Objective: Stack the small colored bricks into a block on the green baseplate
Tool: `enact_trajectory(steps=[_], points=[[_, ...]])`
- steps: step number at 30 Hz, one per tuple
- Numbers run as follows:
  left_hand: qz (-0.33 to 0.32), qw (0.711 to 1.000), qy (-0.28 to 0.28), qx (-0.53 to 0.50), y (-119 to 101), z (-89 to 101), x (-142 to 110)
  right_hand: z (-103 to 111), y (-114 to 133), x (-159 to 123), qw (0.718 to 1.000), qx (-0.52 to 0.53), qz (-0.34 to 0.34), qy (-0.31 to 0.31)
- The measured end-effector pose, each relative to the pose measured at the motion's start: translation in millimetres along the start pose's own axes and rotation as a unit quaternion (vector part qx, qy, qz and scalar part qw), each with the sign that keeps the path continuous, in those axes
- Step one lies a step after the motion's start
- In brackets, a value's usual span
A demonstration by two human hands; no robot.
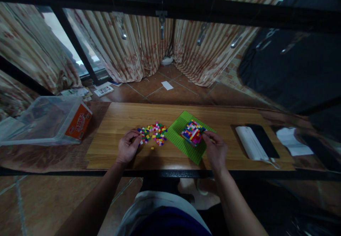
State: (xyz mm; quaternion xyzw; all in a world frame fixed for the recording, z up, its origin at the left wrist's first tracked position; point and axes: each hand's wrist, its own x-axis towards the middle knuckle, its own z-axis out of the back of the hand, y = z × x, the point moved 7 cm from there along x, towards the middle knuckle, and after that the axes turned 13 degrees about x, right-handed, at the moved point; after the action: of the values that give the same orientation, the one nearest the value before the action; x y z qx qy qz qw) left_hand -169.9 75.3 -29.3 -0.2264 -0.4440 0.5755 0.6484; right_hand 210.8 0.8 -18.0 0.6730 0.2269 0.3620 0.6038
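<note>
A green studded baseplate [178, 129] lies turned at an angle on the wooden board, with a low block of many-coloured toy bricks [192, 131] built on it. At the right side of this block, my right hand [216, 147] has its thumb and fingertips pressed together; whatever they may hold is too small to make out. To the left lies a pile of loose small bricks [156, 133]. My left hand [129, 145] is at the pile's left edge, fingers curled and pinched, their contents hidden. One yellow brick [152, 148] lies apart, in front of the pile.
The wooden board [128, 113] rests on a cloth-covered table. A clear plastic box [45, 119] with an orange label stands at the left. On the right lie a white folded mask [252, 143], a black phone-like slab [263, 140] and a crumpled white paper [293, 141].
</note>
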Motion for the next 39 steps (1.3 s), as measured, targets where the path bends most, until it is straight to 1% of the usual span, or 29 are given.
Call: enact_trajectory(steps=[5,10,13,16,19,24,31,36,38,39], points=[[0.001,1.0,0.009,-0.001,-1,0.1,-1,-9,7,-2,1.0,-0.01,0.01,-0.004],[0.001,1.0,0.005,0.004,1,-0.3,-2,-11,-6,-1,1.0,0.026,-0.002,-0.016],[0.0,1.0,-0.001,-0.002,1,-0.3,-2,-12,-19,-1,0.996,0.083,-0.036,-0.029],[0.003,1.0,0.0,-0.004,0,-0.7,-1,-15,-28,-3,0.984,0.151,-0.087,-0.044],[0.002,1.0,0.001,-0.005,-1,-0.9,-1,-18,-29,-4,0.971,0.196,-0.123,-0.055],[0.005,1.0,0.003,-0.006,-2,-0.8,-1,-21,-27,-4,0.958,0.237,-0.142,-0.072],[-0.003,1.0,0.004,-0.002,-4,-0.3,-1,-24,-26,-2,0.958,0.243,-0.126,-0.082],[0.007,1.0,-0.002,-0.009,-1,-1.5,-1,-23,-31,-1,0.956,0.239,-0.149,-0.088],[0.012,1.0,-0.003,-0.01,-1,-1.7,-2,-20,-28,-3,0.959,0.227,-0.147,-0.081],[0.014,1.0,0.002,-0.014,-1,-2.5,-3,-18,-23,-4,0.965,0.213,-0.133,-0.075]])
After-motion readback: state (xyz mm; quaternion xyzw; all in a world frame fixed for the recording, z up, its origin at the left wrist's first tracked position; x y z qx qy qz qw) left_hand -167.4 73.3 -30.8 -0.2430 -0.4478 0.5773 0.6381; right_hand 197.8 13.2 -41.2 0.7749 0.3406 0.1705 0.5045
